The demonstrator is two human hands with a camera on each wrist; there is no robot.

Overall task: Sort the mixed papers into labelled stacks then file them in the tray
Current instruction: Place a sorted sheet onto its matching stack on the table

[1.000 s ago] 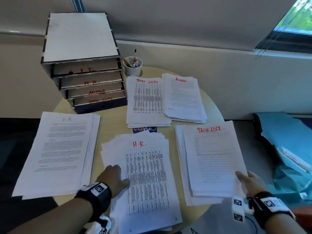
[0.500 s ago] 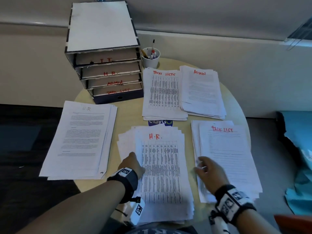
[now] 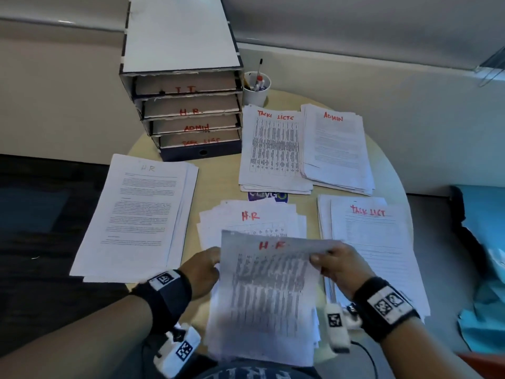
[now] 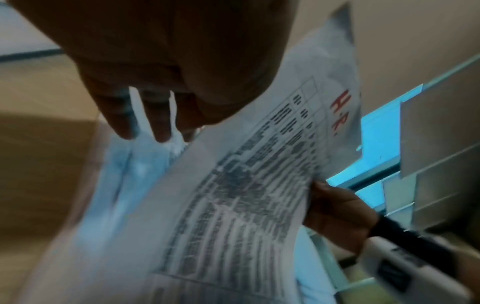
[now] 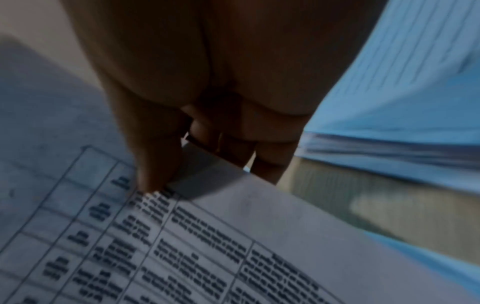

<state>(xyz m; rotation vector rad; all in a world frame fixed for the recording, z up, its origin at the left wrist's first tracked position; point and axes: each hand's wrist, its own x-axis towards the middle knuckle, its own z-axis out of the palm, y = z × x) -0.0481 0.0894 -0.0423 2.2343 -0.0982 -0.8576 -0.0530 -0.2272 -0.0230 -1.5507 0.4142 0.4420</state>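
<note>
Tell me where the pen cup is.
In the head view, the pen cup stands at the table's far edge, right of the filing tray, behind the paper stacks.

White sheet point(image 3: 269, 294), red lettering, grey table print

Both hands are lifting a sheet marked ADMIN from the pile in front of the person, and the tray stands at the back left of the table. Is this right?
One thing is wrong: the lifted sheet is marked H.R. in red, not ADMIN, as the head view shows. The left hand and right hand do hold it, and the tray stands back left.
</note>
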